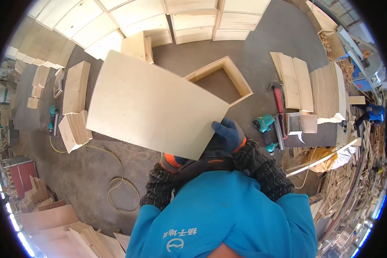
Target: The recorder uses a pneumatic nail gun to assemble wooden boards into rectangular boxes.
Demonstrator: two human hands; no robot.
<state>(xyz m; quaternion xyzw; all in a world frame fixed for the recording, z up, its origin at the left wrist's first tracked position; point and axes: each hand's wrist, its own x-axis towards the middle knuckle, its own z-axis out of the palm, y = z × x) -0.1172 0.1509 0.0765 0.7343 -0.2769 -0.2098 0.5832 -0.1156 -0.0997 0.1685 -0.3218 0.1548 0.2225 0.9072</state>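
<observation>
A large pale wooden panel (155,107) is held tilted in front of my body, over the near edge of the worktable. My right hand (228,134), in a dark blue glove with an orange cuff, grips its right end. At the panel's near edge is my left hand (173,161), gloved alike; its fingers are mostly hidden under the panel, which rests on it. Beyond the panel, an open wooden frame (238,81) lies on the table, partly covered by the panel.
To the right are a green nail gun (266,123), a red-handled hammer (278,96) and stacked boards (329,92). Wooden boxes (193,26) stand along the far side. On the left lie a board stack (75,129) and another nail gun (53,118). A yellow hose (122,172) coils on the floor.
</observation>
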